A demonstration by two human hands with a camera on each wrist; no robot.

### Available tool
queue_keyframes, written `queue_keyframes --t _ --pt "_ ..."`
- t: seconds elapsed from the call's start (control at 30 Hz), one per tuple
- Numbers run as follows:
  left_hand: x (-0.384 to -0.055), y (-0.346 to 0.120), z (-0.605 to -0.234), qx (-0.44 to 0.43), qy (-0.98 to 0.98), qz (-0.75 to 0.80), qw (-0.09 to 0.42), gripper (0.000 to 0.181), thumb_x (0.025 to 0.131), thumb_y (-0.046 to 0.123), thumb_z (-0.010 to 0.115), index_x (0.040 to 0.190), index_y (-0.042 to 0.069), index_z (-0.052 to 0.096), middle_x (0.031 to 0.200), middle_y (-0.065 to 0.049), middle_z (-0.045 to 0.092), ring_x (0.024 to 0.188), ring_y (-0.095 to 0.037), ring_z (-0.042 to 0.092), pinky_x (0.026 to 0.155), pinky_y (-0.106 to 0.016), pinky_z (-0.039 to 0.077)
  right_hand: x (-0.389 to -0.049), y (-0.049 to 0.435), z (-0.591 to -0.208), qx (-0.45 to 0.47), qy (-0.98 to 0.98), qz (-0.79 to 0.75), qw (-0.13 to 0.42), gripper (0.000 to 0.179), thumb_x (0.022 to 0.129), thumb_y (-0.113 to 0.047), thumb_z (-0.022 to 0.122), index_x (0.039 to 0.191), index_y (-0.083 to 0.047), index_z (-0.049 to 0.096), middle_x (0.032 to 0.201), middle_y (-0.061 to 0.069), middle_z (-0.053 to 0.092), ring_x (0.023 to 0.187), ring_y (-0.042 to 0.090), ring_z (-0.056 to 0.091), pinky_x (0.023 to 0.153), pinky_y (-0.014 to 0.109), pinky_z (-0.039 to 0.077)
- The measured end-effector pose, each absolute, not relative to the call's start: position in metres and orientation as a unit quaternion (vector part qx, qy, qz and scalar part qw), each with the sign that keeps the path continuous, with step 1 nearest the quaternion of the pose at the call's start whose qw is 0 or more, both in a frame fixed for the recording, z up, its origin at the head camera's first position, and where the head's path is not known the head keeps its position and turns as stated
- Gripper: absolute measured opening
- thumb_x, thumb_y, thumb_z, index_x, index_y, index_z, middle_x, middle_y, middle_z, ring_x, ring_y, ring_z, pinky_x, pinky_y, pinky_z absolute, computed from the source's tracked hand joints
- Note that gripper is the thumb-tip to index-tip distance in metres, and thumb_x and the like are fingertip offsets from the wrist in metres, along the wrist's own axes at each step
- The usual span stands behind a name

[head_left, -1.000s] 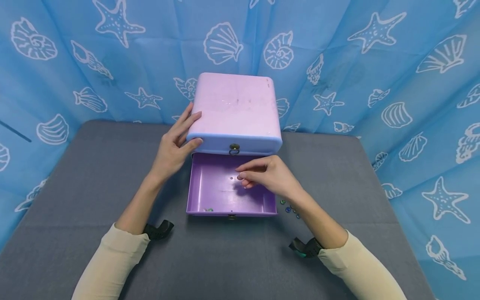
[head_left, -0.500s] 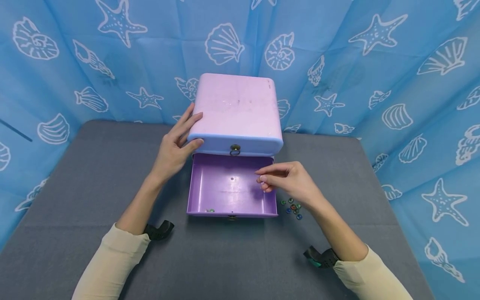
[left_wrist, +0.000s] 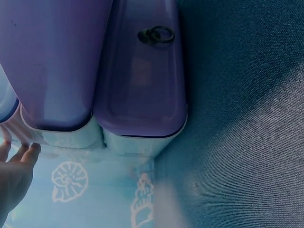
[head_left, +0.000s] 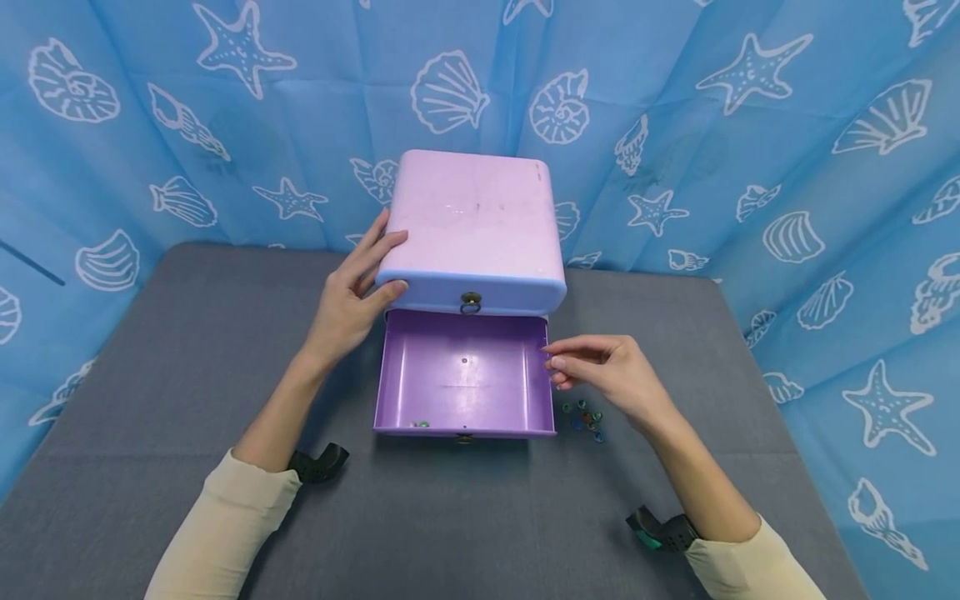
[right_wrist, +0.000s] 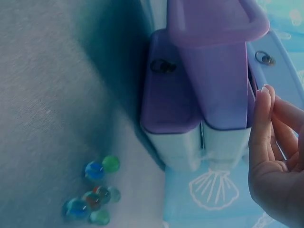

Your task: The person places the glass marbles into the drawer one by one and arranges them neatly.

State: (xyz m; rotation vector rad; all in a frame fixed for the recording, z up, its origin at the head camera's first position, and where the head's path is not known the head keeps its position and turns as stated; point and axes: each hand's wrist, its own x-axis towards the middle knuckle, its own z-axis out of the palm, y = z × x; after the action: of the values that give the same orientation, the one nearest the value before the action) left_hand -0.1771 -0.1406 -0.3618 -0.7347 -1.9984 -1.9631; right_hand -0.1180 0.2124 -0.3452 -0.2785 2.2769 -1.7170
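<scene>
A small drawer cabinet with a pink top (head_left: 476, 217) stands on the grey table. Its upper blue drawer (head_left: 517, 296) is closed, while the purple drawer (head_left: 465, 396) under it is pulled out. Green marbles (head_left: 422, 424) lie in that drawer's front left corner. My left hand (head_left: 348, 300) rests on the cabinet's left side, fingers extended and thumb at the blue front edge. My right hand (head_left: 611, 371) hovers at the open drawer's right rim, thumb and index fingertips close together with nothing visible between them. Several glass marbles (right_wrist: 95, 169) lie on the table, right of the drawer.
A lower purple drawer (left_wrist: 142, 76) with a ring handle (left_wrist: 161, 34) sits closed beneath the open one. Behind the table (head_left: 225, 375) hangs a blue curtain (head_left: 315, 125) with white shells and starfish. Both wrists carry black straps (head_left: 318, 462).
My right hand has moved right, from over the middle of the open drawer to its right rim. My left hand stays on the cabinet.
</scene>
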Motion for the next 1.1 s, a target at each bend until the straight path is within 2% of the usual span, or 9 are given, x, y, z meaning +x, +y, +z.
queue_keyframes --t 0.1,0.43,0.67,0.77,1.1 --pt "-0.176 -0.140 -0.361 -0.249 -0.685 -0.674 0.120 0.054 0.093 -0.004 0.066 0.144 0.008 0.052 0.163 0.005 0.026 0.146 -0.022 0.031 0.111 -0.027 0.037 -0.116 0.220 -0.348 -0.091 0.787 -0.595 0.138 0.032 0.094 -0.015 0.071 0.116 0.008 0.068 0.100 0.020 0.073 0.082 0.028 0.073 0.073 0.038 0.061" --pt "-0.176 -0.140 -0.361 -0.247 -0.686 -0.673 0.123 0.055 0.092 -0.008 0.065 0.144 0.005 0.052 0.163 0.004 0.026 0.146 -0.022 0.030 0.111 -0.027 0.036 -0.108 0.242 -0.360 -0.070 0.805 -0.573 0.136 0.031 0.095 -0.014 0.070 0.116 0.008 0.068 0.094 0.008 0.076 0.081 0.024 0.073 0.075 0.034 0.060" --pt "-0.177 -0.141 -0.362 -0.252 -0.683 -0.674 0.126 0.055 0.092 -0.006 0.066 0.144 0.007 0.053 0.162 0.005 0.027 0.146 -0.022 0.032 0.111 -0.027 0.037 -0.103 0.254 -0.371 -0.077 0.819 -0.554 0.130 0.029 0.095 -0.016 0.069 0.114 0.007 0.069 0.093 0.007 0.075 0.083 0.030 0.072 0.077 0.042 0.060" --pt "-0.177 -0.141 -0.361 -0.252 -0.683 -0.674 0.125 0.056 0.092 -0.006 0.066 0.144 0.008 0.053 0.162 0.005 0.027 0.146 -0.022 0.033 0.110 -0.027 0.037 -0.100 0.259 -0.376 -0.084 0.820 -0.552 0.126 0.030 0.096 -0.016 0.069 0.114 0.008 0.069 0.093 0.006 0.075 0.083 0.029 0.072 0.076 0.041 0.060" --pt "-0.177 -0.141 -0.361 -0.249 -0.684 -0.675 0.117 0.055 0.092 -0.005 0.066 0.144 0.008 0.052 0.162 0.006 0.026 0.144 -0.024 0.036 0.110 -0.027 0.038 -0.089 0.274 -0.393 -0.081 0.818 -0.557 0.123 0.033 0.096 -0.012 0.067 0.116 0.013 0.066 0.102 0.024 0.072 0.083 0.028 0.072 0.074 0.037 0.060"
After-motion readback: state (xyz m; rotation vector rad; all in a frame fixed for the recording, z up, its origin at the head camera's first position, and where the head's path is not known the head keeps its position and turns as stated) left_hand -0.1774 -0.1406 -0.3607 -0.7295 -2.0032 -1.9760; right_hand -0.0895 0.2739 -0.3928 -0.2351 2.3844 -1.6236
